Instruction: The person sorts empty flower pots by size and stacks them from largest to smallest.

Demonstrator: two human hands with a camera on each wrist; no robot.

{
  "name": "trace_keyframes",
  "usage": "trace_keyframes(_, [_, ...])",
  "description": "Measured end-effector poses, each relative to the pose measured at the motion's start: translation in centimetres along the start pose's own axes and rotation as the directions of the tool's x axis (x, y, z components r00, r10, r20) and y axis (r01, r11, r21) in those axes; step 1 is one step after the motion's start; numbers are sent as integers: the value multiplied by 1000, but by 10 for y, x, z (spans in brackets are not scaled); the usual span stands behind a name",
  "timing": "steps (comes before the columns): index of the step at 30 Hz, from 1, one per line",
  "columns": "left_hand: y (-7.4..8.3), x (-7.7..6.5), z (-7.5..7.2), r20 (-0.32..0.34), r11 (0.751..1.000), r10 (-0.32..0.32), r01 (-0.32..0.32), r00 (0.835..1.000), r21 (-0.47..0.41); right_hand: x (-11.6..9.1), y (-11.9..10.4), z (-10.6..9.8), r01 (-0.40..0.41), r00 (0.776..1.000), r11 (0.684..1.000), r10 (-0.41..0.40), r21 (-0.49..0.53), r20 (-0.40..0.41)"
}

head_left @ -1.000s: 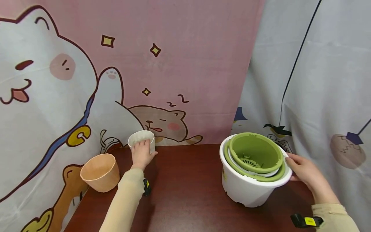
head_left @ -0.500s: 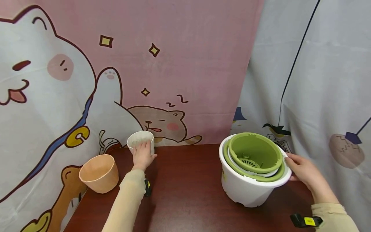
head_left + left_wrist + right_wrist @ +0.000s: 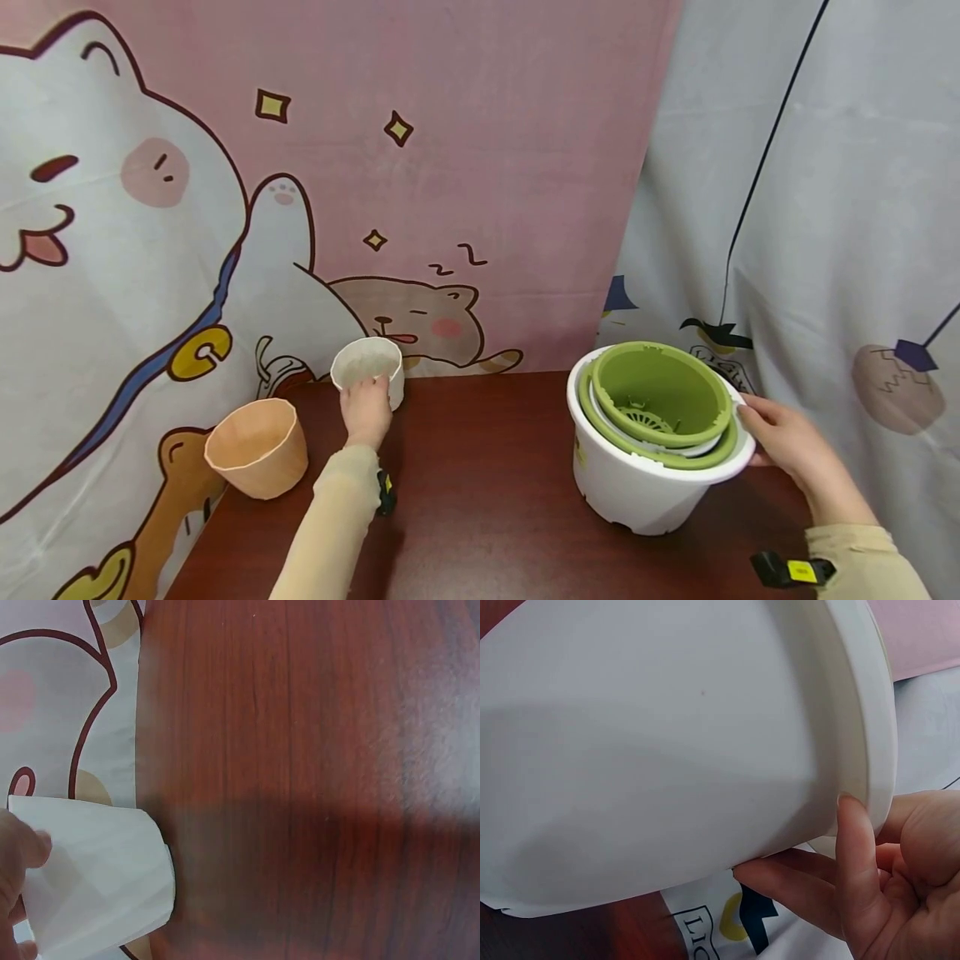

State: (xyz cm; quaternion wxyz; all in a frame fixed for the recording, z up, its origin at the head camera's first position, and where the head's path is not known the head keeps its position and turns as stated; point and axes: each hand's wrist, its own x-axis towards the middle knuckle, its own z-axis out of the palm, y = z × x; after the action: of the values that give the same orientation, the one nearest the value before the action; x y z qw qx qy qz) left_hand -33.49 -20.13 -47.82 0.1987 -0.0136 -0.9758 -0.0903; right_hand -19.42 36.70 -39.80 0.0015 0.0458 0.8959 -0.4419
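At the back left of the table a small white pot (image 3: 384, 363) stands near the curtain. My left hand (image 3: 366, 410) pinches its near rim, some fingers over the edge and hidden from view. In the left wrist view the thumb (image 3: 31, 847) lies against the outside of this white pot (image 3: 101, 874). On the right stands a large white pot (image 3: 637, 493) with green and white pots nested in it. The green pot (image 3: 667, 375) on top shows a slotted bottom. My right hand (image 3: 783, 442) grips the large pot's right rim; in the right wrist view its fingers (image 3: 859, 862) reach under the rim.
An orange faceted pot (image 3: 262, 454) sits at the table's left side, close to my left forearm. A cartoon-print curtain (image 3: 480, 167) hangs behind the reddish wooden table (image 3: 487, 500), and a pale curtain (image 3: 847, 250) lines the right side.
My left hand has drawn back toward the near rim of the small white pot, its thumb no longer stretched out sideways. That pot has shifted slightly right. My right hand stays put.
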Motion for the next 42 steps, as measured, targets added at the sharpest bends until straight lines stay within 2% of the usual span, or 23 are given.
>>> trace_keyframes(6, [1,-4,5,-74,1000,-28,28,997,-10,0,0,0,-2,1000,1000,2,-11,0])
trace_keyframes(13, [2,-12,7,-79,999,-26,24,997,-32,0,1,0,8,1000,1000,-8,-2,-2])
trace_keyframes(22, [2,-18,3,-139,999,53,-53,989,4,-1,1,1,18,1000,1000,-18,-10,-13])
trace_keyframes(30, [11,-21,-3,-178,993,110,-115,978,-22,-1,0,1,25,1000,1000,-25,-11,-13])
trace_keyframes(35, [23,-21,-10,-217,981,183,-194,959,-31,-1,0,1,21,1000,1000,-21,-10,-10])
trace_keyframes(38, [31,-22,-14,-254,969,227,-245,940,-39,-1,0,0,15,1000,1000,-15,-11,-5])
trace_keyframes(42, [41,-22,-20,-313,948,285,-314,906,-46,0,-1,0,8,1000,1000,-8,-19,0])
